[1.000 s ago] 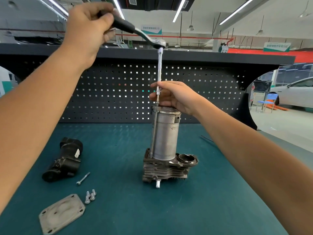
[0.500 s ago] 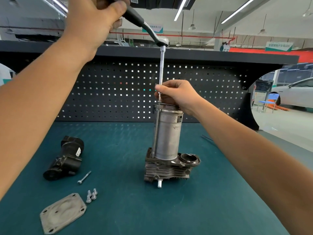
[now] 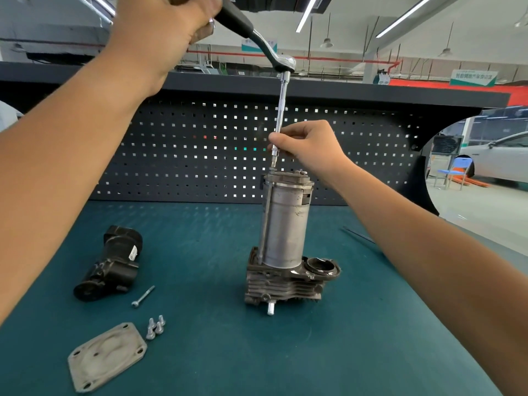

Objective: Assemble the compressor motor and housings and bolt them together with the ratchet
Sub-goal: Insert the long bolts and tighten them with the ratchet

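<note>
Left hand (image 3: 160, 32) clenched round the ratchet (image 3: 257, 44) handle, up high | right hand (image 3: 308, 150) pinched the extension bar (image 3: 281, 110) just above the motor (image 3: 285, 224), upright on its finned housing (image 3: 285, 284), mid-bench (image 3: 371, 338) | risk: slightly tilted bar, so the socket could slip off the long bolt (image 3: 264, 221), or a hard pull could tip the tall stack.

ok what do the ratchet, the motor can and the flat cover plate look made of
Ratchet: likely chromed steel, mirror glints on its head; matte black handle, probably rubber or plastic. Motor can: dull grey metal, scuffed, unpainted. Cover plate: pale matte metal, perhaps cast aluminium, stained surface.
</note>
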